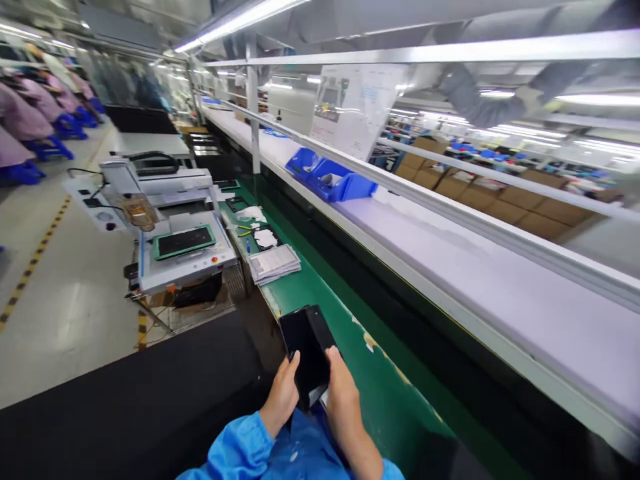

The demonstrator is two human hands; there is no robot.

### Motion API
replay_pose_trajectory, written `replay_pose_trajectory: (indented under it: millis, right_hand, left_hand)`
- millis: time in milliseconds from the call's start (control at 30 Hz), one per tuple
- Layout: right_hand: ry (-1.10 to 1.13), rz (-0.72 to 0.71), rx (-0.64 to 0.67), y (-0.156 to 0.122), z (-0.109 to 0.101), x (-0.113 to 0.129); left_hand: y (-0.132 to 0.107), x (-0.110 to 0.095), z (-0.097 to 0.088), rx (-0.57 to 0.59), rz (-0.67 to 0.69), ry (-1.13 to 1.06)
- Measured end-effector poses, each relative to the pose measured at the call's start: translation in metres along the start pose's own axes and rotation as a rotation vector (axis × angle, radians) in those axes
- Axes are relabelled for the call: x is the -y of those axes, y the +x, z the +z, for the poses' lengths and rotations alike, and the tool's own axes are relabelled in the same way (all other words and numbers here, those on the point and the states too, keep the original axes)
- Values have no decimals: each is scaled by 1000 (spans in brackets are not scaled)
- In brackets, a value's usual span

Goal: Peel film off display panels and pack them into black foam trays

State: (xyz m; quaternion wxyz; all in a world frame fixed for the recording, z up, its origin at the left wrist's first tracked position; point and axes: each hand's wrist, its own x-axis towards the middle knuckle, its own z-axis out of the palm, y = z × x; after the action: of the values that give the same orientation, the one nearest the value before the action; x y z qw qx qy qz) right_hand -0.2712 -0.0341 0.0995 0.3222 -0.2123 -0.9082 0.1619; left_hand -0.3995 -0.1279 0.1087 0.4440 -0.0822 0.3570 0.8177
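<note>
1. Black panel (306, 353) sits between my two hands at the lower middle of the frame, tilted, its top end leaning left; a matte dark strip runs along its right side, and I cannot tell whether that is a second piece.
2. My left hand (281, 395) comes up from the lower left in a blue sleeve, wrist angled rightward, thumb laid along the panel's left edge and pointing upward.
3. My right hand (344, 392) rises from the bottom edge, forearm bare above the cuff, slanting up and left, thumb at the panel's right edge.
4. Both grips are closed just to the panel's thickness, one on each side; my fingers beneath are hidden. I cannot tell whether the panel touches the green bench (373, 387) or is held over it.
5. Counting along the bench towards the upper middle: one stack of pale sheets (275, 264), one yellow-handled tool (244, 231) and one slim blue item (249, 245).
6. At centre left stands one white machine (227, 252), bearing one green-framed panel (184, 242) with a dark middle and one red button (215, 259).
7. On the white shelf (450, 253), right of the upper middle, I count at least two blue bins (333, 180); one printed board (350, 110) hangs above them.
8. Several people in pink (20, 120) sit at the upper left, too blurred to count.
</note>
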Motion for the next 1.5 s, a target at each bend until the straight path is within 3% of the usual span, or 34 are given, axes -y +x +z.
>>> replay_pose_trajectory:
  millis: [100,200,400,567,667,767,933,1033,1167,1300,1500]
  right_hand:
    - [-225,-92,-85,-58,11,45]
    - [-356,-61,-106,-105,10,68]
    - [-458,55,-100,-171,-16,79]
    - [-480,163,-127,-204,-39,84]
    - [-403,241,-67,-219,-66,84]
    - [-247,330,-25,-236,-111,67]
    - [-118,733,-267,-287,-184,5]
    - [84,853,-231,-326,-199,-24]
    - [189,900,-343,-366,-205,-56]
    - [136,943,-378,-392,-224,-91]
    - [86,840,-392,-436,-265,-123]
  left_hand:
    - [-30,31,-15,85,-19,-12]
    - [-59,58,-30,140,-78,-14]
    - [-106,94,-38,207,-264,33]
    - [-136,114,-29,336,-413,14]
    - [-149,130,-25,338,-422,88]
    - [-160,153,-20,312,-415,199]
    - [-189,206,-2,351,-531,314]
    - [-209,248,15,420,-499,423]
    - [-221,306,35,501,-259,626]
    - [-208,352,55,515,-182,733]
    - [-164,393,84,553,-154,874]
